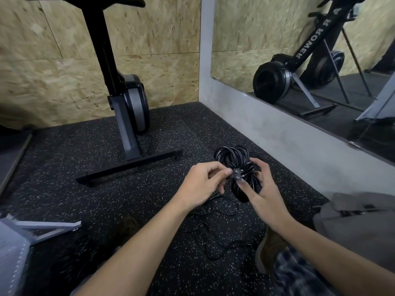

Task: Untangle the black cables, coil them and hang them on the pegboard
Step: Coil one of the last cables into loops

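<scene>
A coiled bundle of black cable is held up above the speckled rubber floor. My right hand grips the bundle around its middle, thumb across the strands. My left hand pinches the cable's black plug at the bundle's waist. Loose black cable trails in tangled loops on the floor below my hands. No pegboard shows clearly; a pale perforated panel lies at the bottom left edge.
An upright black rowing machine stands on its floor bar straight ahead. A wall mirror above a grey ledge runs along the right. A grey metal bracket lies at left. My shoe and a grey bag are at right.
</scene>
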The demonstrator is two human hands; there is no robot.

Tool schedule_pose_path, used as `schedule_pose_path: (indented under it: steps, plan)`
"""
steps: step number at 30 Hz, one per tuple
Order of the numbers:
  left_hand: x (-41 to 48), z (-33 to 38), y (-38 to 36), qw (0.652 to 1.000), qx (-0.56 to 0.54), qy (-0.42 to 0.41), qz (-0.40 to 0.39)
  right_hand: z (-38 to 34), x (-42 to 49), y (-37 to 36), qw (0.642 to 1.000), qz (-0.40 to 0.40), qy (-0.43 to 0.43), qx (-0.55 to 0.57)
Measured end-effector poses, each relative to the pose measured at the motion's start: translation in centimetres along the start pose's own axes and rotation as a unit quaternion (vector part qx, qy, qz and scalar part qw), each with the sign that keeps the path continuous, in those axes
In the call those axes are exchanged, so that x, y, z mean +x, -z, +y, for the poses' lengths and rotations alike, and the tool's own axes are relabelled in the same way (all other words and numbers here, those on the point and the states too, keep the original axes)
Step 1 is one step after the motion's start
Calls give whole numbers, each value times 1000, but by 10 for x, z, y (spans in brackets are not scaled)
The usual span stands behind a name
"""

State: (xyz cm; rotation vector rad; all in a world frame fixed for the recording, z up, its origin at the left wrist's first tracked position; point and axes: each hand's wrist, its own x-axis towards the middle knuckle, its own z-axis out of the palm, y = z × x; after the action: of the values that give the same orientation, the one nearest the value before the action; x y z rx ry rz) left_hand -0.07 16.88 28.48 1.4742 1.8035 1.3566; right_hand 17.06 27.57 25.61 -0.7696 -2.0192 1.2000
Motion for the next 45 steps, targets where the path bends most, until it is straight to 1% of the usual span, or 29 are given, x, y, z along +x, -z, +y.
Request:
schedule_pose_path:
  steps: [3, 6, 9, 12, 15, 17, 19, 20, 24, 27, 32, 34, 35, 38, 41, 43, 45]
  plan:
    - [0, 0, -2, 999, -34, 9, -10, 1, 3, 0, 1000, 11, -10, 14]
    - [1, 1, 1, 996, -72, 24, -41, 1, 5, 1, 999, 11, -18, 33]
    - [2, 1, 1, 996, -74, 30, -49, 3, 3, 0, 999, 7, -17, 30]
    - [1, 4, 1, 998, -58, 21, -10, 4, 2, -1, 999, 5, -22, 46]
    - [-6, 13, -4, 997, -45, 18, 56, 1, 0, -5, 998, 12, -17, 59]
    - [-6, 15, -5, 991, -66, 27, 109, -1, -1, -9, 998, 18, -10, 61]
    - [-5, 14, -1, 984, -104, 45, 138, -1, -2, -12, 998, 22, -11, 63]
    - [-4, 13, 1, 983, -113, 54, 134, 0, -1, -12, 998, 23, -13, 65]
    - [-5, 15, -2, 987, -101, 100, 80, -1, -1, -10, 998, 27, -16, 61]
    - [-2, 17, -3, 984, -93, 122, 90, -4, -3, -10, 999, 19, 18, 32]
    - [3, 14, 1, 962, -147, 207, 103, -9, -7, -10, 997, -7, 71, -13]
    - [3, 9, 2, 954, -164, 221, 122, -9, -7, -10, 995, -25, 87, -49]
    - [1, 7, 1, 953, -156, 224, 133, -9, -7, -10, 994, -33, 86, -60]
    - [-4, 4, -7, 957, -74, 216, 178, -7, -5, -12, 993, -39, 87, -69]
    - [-6, 4, -14, 961, -36, 159, 225, -6, -2, -13, 998, -27, 59, -27]
    - [-6, 4, -14, 970, -23, 121, 211, -3, -1, -11, 999, -11, 32, 1]
    - [-7, 4, -12, 983, 7, 81, 167, -3, 1, -7, 1000, 7, 17, 18]
